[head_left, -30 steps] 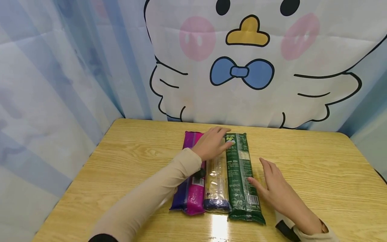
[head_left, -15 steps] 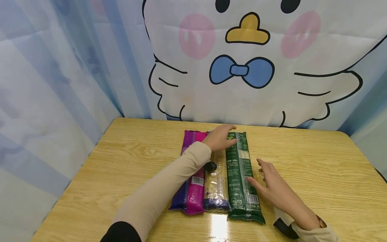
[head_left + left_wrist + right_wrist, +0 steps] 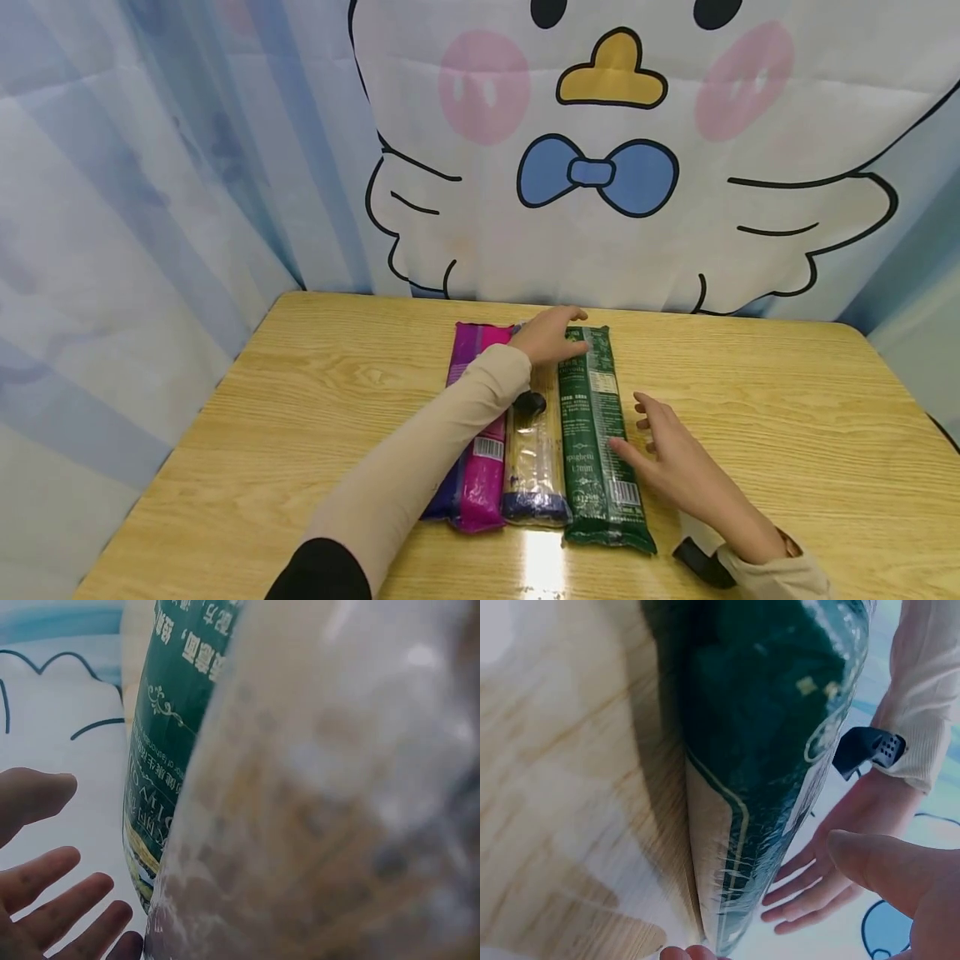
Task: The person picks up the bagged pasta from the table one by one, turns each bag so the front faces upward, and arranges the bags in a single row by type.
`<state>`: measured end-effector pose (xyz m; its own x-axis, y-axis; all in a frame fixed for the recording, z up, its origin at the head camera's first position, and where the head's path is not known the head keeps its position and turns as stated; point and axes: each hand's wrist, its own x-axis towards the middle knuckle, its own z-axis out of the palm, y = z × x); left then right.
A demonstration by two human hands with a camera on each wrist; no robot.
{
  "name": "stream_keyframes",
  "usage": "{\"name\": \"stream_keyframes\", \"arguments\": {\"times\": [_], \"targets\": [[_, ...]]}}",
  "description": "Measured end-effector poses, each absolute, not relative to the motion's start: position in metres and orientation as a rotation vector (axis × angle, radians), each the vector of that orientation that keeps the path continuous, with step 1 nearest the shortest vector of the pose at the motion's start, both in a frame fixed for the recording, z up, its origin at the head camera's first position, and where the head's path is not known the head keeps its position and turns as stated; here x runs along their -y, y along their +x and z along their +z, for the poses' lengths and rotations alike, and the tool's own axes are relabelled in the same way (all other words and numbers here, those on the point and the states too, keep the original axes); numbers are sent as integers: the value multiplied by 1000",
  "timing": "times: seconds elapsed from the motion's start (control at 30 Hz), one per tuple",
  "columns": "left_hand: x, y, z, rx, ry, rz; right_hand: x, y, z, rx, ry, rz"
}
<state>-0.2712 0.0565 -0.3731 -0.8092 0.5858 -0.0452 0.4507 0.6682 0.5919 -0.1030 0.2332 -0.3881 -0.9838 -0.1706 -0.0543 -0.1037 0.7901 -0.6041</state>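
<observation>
Three long packs lie side by side on the table: a magenta-and-purple pack [image 3: 483,487], a clear pack of pale noodles [image 3: 535,458] with a dark blue end, and a green spaghetti pack [image 3: 596,433]. My left hand [image 3: 549,336] hovers over the far ends of the clear and green packs, its fingers loosely extended. In the left wrist view, the clear pack [image 3: 322,810] fills the right side, blurred, with the green pack [image 3: 169,750] behind. My right hand [image 3: 678,458] is beside the green pack's right edge, thumb and fingers apart. Whether either hand touches a pack cannot be told.
The wooden table [image 3: 330,392] extends to both sides of the packs. A curtain [image 3: 592,242] printed with a white cartoon character hangs right behind its far edge. Small dark wrist cameras sit under the left wrist [image 3: 529,405] and right wrist [image 3: 703,563].
My left hand has moved right and slightly farther away, from over the magenta and clear packs towards the green one. My right hand has barely shifted. The packs lie as before.
</observation>
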Motion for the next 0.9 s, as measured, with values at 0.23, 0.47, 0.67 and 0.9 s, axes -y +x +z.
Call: {"name": "stream_keyframes", "arguments": {"times": [0.23,0.47,0.67,0.9], "targets": [[-63,-275,-376,-2636,807,849,-233,-106,-388,-2821,-192,-1001],[-70,-276,-376,-2629,769,730,-232,-106,-386,-2800,-179,-1012],[-71,-274,-375,-2643,750,700,-228,-107,-385,-2750,-172,-1015],[-74,-272,-377,-2669,730,700,-227,-109,-383,-2764,-175,-969]]}}
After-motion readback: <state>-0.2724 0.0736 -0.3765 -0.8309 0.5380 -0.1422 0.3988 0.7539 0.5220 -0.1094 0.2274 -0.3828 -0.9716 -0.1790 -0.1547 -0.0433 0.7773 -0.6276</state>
